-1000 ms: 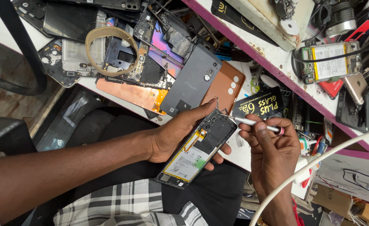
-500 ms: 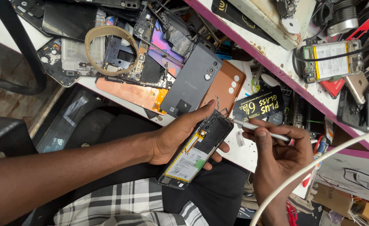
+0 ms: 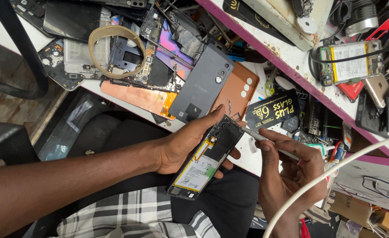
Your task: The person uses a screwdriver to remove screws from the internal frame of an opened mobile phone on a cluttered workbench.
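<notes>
My left hand point(image 3: 183, 143) cradles an opened phone point(image 3: 205, 156) from below, its back cover off, a yellow-edged battery and dark circuit board showing. The phone lies tilted, top end up to the right. My right hand point(image 3: 291, 169) grips a thin silver screwdriver point(image 3: 265, 140), whose tip touches the phone's upper right edge near the board. Both hands hover over my lap, just below the workbench edge.
The white bench point(image 3: 115, 99) above is crowded with phone parts: a grey back cover point(image 3: 202, 86), an orange cover point(image 3: 236, 92), a tan tape ring point(image 3: 115, 50), boards and screens. A black box point(image 3: 276, 110) lies right. A pink-edged shelf point(image 3: 265, 53) carries another opened phone point(image 3: 349, 61). A white cable point(image 3: 335, 180) crosses lower right.
My right hand has shifted slightly left and down with the screwdriver, keeping its tip at the phone's top edge. The left hand and phone have barely moved.
</notes>
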